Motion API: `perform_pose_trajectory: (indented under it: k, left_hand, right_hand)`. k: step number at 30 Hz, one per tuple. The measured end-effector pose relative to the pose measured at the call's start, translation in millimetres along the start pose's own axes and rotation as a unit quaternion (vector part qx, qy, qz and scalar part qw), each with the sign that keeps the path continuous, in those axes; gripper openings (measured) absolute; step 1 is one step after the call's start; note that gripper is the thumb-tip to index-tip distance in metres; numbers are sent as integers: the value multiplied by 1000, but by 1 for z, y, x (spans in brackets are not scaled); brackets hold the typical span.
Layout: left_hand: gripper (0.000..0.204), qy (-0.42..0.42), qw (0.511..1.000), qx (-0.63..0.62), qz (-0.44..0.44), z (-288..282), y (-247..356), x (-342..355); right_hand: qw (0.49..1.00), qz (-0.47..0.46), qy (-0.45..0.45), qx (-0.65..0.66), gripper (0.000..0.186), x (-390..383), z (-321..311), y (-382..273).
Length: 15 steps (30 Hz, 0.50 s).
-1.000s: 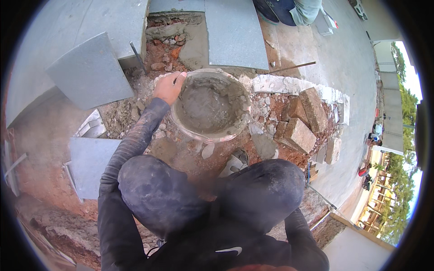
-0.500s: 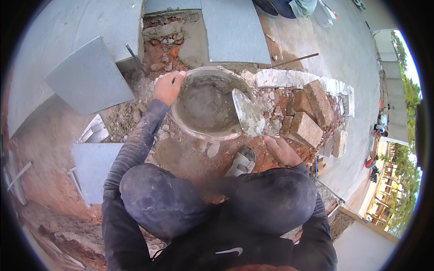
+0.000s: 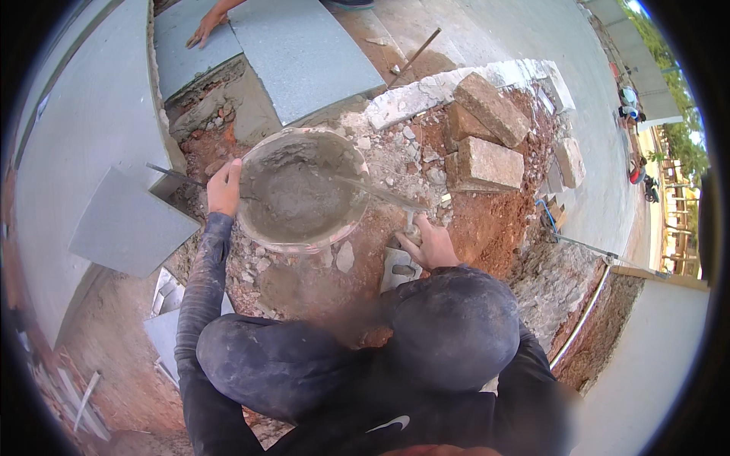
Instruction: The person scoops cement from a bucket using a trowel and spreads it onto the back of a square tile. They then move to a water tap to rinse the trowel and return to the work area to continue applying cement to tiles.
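Observation:
A round basin (image 3: 304, 247) of wet grey mortar (image 3: 300, 194) sits on the rubble in front of my knees. My left hand (image 3: 223, 190) grips its left rim, fingers over the edge. In my right hand (image 3: 432, 243), closed round the handle, is a trowel (image 3: 384, 196). Its mortar-smeared blade shows nearly edge-on and reaches over the basin's right rim, the tip above the mortar. Below that hand, my shoe (image 3: 398, 267) shows in part.
Several rough bricks (image 3: 490, 163) are piled at right beside a white-topped edge (image 3: 426, 97). Large grey slabs (image 3: 304, 57) lie beyond the basin; another slab (image 3: 129, 220) leans at left. A co-worker's hand (image 3: 204, 29) rests on a far slab. A metal rod (image 3: 173, 174) juts near my left hand.
The trowel's blade has turned from face-on to nearly edge-on, its tip now farther over the mortar. My left hand stays on the rim. The view has swung, and a co-worker's hand has appeared.

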<state>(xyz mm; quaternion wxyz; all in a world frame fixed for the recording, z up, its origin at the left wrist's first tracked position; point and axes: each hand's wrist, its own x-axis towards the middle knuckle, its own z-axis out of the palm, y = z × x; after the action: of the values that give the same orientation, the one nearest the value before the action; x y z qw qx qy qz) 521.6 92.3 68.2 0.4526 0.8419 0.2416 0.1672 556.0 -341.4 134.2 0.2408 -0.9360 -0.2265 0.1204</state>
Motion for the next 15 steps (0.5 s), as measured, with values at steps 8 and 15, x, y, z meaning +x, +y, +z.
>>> perform_pose_trajectory:
  k: [8, 15]
  left_hand:
    - [46, -62, 998, -13, 22, -15, -36, 18]
    - [45, -155, 987, 27, 36, -18, -21, 54]
  right_hand:
    - [982, -17, 123, 145, 46, 15, -7, 1]
    - [985, -68, 107, 114, 38, 44, -93, 19]
